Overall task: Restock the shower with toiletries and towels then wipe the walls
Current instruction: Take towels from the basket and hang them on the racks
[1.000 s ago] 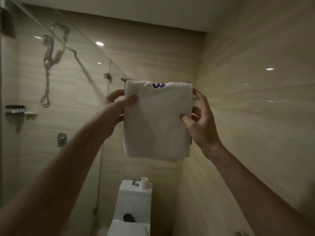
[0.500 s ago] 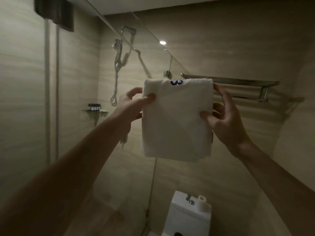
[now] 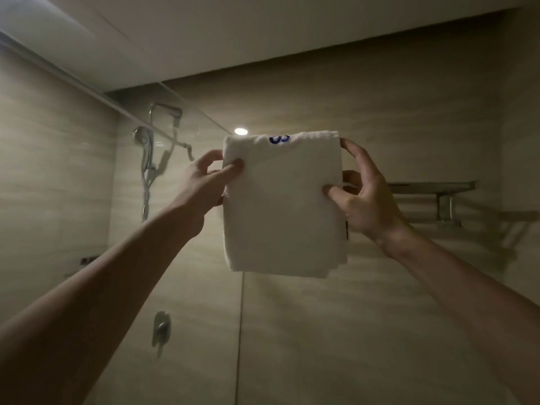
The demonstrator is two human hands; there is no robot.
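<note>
Towel [image 3: 282,206] before beige tiled wall [image 3: 380,97]

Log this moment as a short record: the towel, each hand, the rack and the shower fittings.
towel: white, folded, hanging flat, blue mark at its top edge
left hand: pinches the towel's left edge, thumb in front
right hand: grips the towel's right edge, thumb in front
towel rack: metal, on the wall to the right of the towel, left end hidden
towel on rack: cannot tell
shower head: hangs behind the glass panel
valve: on the wall below the shower head
</note>
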